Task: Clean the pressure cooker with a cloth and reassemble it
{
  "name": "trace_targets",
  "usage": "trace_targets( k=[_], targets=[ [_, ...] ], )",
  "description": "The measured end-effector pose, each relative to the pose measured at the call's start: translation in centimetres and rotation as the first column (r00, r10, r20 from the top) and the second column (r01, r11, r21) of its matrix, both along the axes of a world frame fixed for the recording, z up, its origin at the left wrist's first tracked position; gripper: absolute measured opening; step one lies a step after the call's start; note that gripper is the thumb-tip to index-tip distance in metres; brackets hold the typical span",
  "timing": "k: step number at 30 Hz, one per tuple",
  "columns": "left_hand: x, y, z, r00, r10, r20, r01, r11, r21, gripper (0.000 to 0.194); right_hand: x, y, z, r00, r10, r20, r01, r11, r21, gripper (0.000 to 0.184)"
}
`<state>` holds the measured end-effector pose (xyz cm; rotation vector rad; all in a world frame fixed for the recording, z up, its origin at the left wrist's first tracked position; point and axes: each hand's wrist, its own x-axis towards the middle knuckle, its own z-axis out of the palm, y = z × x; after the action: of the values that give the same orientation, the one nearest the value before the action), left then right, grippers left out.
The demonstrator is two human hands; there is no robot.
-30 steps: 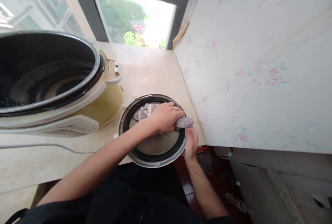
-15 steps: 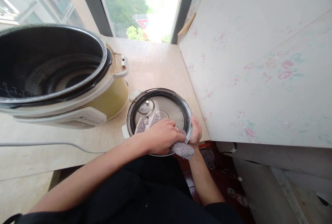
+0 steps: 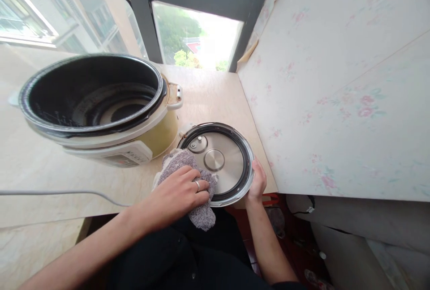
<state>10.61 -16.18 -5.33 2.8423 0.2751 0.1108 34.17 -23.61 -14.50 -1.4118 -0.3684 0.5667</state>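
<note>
My left hand [image 3: 183, 189] is closed on a purple-grey cloth [image 3: 178, 161], pressing it against the left side of a round pressure cooker lid [image 3: 231, 155]. The lid lies underside up, showing a metal inner plate, a black sealing ring and a small valve fitting at its upper left. My right hand [image 3: 258, 179] grips the lid's right rim; some of its fingers are hidden behind the edge. To the left stands the electric pressure cooker [image 3: 157, 135], lidless, with a dark inner pot [image 3: 90, 97] inside it.
A grey cord [image 3: 67, 192] runs across the light countertop [image 3: 215, 88] in front of the cooker. A window [image 3: 198, 35] is behind, and a flower-patterned wall [image 3: 336, 102] closes off the right. Below the counter's edge, a bottle [image 3: 316, 279] lies on the dark red floor.
My left hand has moved the cloth leftward, from the lid's lower middle to its left edge, uncovering the plate's centre. My right hand still holds the rim. The camera view has shifted.
</note>
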Motion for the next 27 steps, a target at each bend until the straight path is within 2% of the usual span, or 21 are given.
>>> trace_targets(
  k=[4,9,11,15,18,21,25,27],
  targets=[
    [-0.4,0.4,-1.0,0.992,0.125,0.0,-0.124,0.988,0.088,0.018,0.0,0.1,-0.1,1.0,0.022,0.0,-0.022,1.0,0.016,0.034],
    [-0.7,1.3,-2.8,0.959,0.23,0.166,-0.264,0.937,0.23,0.031,0.1,0.1,-0.5,1.0,0.023,0.0,-0.023,1.0,0.01,0.038],
    [-0.5,1.8,-3.5,0.939,0.28,0.2,-0.326,0.91,0.257,0.036,0.1,0.0,-0.5,0.998,0.044,0.045,-0.044,0.999,0.001,0.039],
    [0.9,3.1,-4.5,0.909,0.382,0.166,-0.414,0.875,0.251,0.047,-0.2,-0.1,-0.5,0.991,0.079,0.11,-0.079,0.997,-0.001,0.044],
    [2.5,4.3,-4.7,0.888,0.426,0.171,-0.455,0.866,0.208,0.048,-0.3,-0.1,-0.9,0.996,0.045,0.082,-0.045,0.999,-0.002,0.052],
    [4.0,5.4,-4.3,0.854,0.49,0.172,-0.517,0.833,0.195,0.045,-0.1,0.0,-1.6,0.999,0.043,0.033,-0.044,0.999,0.012,0.057],
    [5.9,6.4,-3.8,0.794,0.585,0.163,-0.608,0.762,0.224,0.04,0.3,-0.2,-2.4,0.994,0.04,0.099,-0.039,0.999,-0.016,0.059],
    [6.9,6.6,-3.9,0.782,0.604,0.151,-0.622,0.745,0.242,0.038,0.5,-0.3,-2.7,0.991,0.036,0.131,-0.033,0.999,-0.027,0.06]
  ],
)
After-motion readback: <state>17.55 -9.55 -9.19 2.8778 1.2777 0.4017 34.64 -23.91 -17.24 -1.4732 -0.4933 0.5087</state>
